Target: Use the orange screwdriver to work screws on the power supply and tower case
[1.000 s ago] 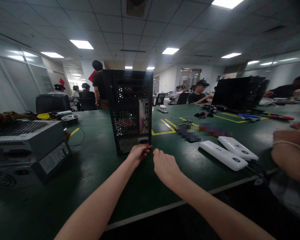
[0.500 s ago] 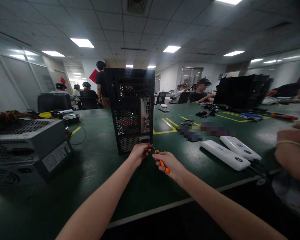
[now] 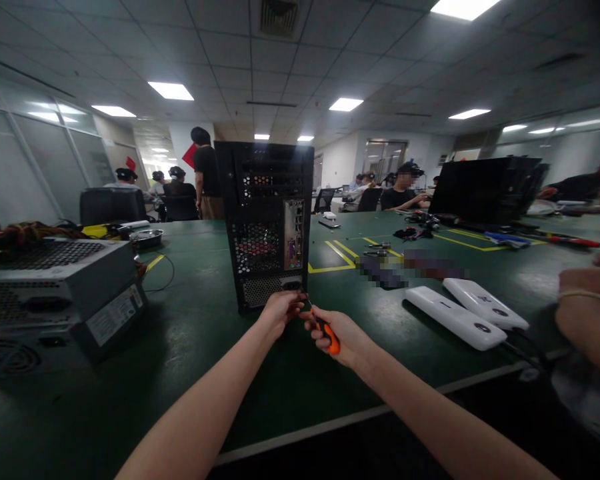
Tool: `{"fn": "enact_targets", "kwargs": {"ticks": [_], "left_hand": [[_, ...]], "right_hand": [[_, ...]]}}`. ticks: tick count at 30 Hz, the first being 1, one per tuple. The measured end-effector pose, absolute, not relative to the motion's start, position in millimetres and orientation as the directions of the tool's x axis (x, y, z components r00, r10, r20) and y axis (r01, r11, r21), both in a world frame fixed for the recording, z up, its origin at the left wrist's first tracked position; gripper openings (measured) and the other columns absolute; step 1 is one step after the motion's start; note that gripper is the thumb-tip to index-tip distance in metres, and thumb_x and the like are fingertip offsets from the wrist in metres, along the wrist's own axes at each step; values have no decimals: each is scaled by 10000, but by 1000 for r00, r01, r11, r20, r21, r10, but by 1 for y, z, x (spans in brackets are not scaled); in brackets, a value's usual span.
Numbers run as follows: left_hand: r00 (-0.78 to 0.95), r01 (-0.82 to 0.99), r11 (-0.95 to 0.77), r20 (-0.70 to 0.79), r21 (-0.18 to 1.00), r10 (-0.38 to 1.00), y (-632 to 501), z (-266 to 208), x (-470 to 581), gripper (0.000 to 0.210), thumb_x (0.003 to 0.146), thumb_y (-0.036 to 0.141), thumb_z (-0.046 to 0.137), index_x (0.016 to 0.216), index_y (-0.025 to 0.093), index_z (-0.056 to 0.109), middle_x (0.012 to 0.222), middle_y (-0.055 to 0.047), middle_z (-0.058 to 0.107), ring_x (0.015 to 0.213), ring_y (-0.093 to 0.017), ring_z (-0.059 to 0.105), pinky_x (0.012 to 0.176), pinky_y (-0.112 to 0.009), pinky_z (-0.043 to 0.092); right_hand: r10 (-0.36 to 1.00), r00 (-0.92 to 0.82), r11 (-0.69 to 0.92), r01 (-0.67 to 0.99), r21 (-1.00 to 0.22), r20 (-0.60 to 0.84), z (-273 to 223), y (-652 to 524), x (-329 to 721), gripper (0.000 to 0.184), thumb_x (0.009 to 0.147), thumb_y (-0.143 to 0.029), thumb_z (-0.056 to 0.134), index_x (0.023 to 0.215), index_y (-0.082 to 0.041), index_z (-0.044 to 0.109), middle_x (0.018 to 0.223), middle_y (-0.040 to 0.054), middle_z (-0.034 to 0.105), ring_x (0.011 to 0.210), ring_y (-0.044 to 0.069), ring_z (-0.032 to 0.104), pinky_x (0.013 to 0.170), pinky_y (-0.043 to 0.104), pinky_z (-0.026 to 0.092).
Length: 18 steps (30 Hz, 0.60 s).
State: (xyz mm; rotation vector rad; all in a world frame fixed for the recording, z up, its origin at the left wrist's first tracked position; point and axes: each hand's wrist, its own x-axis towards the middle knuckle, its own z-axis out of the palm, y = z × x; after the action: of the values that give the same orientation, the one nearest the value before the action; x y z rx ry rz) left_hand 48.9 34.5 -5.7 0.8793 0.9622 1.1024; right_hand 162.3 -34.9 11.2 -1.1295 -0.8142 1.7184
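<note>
A black computer case (image 3: 233,220) stands upright on the green table, its rear panel with ports and vent holes towards me. My right hand (image 3: 344,337) is closed around the orange and black handle of a screwdriver (image 3: 331,337). The thin shaft points up and left to the case's lower right corner. My left hand (image 3: 280,312) is at the bottom of the rear panel, below the power socket, its fingertips pinched near the screwdriver's tip. Whatever lies between those fingertips is too small to make out.
Grey power supply units (image 3: 85,280) are stacked at the left, near a metal bowl (image 3: 147,238). Two white devices (image 3: 455,319) with cables lie at the right, near another person's arm (image 3: 587,320). Another black case (image 3: 485,190) and loose tools (image 3: 377,250) are farther back.
My right hand has turned a little on the screwdriver, so more of the orange handle shows. My left hand stays by the case's lower corner. The whole view has shifted slightly.
</note>
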Motion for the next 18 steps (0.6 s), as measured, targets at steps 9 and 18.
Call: {"fn": "enact_targets", "kwargs": {"ticks": [9,18], "left_hand": [[164,-309,234,-191,922,968,34,-5,49,112,655,89,535,740,73,607,796,-81,624,486,-36,496,397,-140,336],[158,-312,230,-188,922,969,34,-5,50,111,659,113,542,735,68,608,785,-90,624,490,-47,499,396,-151,344]], "right_hand": [[963,43,-249,-221,-943,-265,12,-35,162,57,742,-101,499,741,-144,463,545,-25,492,462,69,481,316,130,312],[932,-74,-357,-372,-857,-356,16,-34,170,169,829,-151,377,738,-88,504,612,31,549,409,19,419,320,101,290]]}}
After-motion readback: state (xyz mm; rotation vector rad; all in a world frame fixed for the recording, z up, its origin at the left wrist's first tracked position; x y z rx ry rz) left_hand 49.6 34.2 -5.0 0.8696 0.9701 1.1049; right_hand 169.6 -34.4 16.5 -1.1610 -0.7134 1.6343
